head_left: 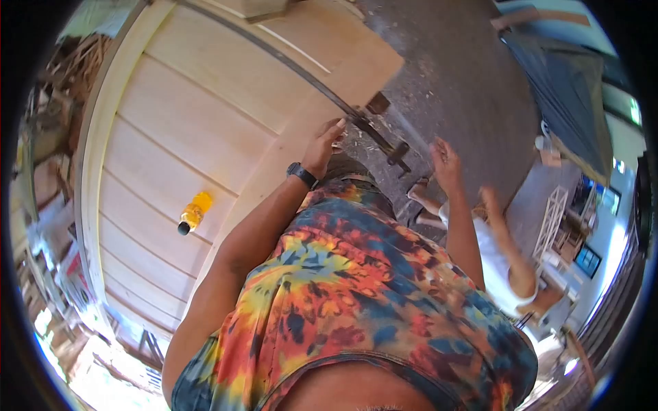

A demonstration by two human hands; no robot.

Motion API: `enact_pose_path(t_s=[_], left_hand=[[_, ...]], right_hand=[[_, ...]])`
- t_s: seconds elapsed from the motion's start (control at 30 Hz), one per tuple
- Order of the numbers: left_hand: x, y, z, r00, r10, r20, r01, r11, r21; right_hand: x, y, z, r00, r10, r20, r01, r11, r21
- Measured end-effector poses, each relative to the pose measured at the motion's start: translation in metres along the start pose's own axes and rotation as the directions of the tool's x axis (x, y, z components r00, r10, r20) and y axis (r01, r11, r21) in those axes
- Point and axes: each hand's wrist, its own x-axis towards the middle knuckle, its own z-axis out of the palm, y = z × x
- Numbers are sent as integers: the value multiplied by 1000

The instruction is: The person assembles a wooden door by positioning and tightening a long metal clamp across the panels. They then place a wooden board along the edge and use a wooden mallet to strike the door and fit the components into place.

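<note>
My left hand (pixel 323 149) is at the near edge of the panelled wooden door (pixel 205 103), beside the bar clamp (pixel 274 55). Its fingers are partly spread, and nothing shows in them. The long metal clamp crosses the pale wood, its screw end and handle (pixel 397 153) jutting past the edge. My right hand (pixel 447 164) is raised to the right of the clamp, fingers closed around the end of a hammer. The brown, block-like hammer head (pixel 378 103) is near the clamp jaw, and its pale handle (pixel 409 129) is smeared by motion.
A yellow bottle with a dark cap (pixel 197 212) lies on the panel. Another person in a white top (pixel 493 264) is at the right. Scrap wood (pixel 75 75) is piled at far left, and a dark sheet (pixel 565 89) hangs over something at upper right. Debris dots the grey floor (pixel 456 61).
</note>
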Motion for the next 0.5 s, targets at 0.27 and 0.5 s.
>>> enact_pose_path(t_s=[0.27,0.5], left_hand=[[22,-24,24,879,408,-248,-329,894,305],[48,-33,69,701,504,-505,-287,847,447]], right_hand=[[-6,123,62,693,524,496,-718,568,403],[46,105,84,643,154,750,-739,-130,661]])
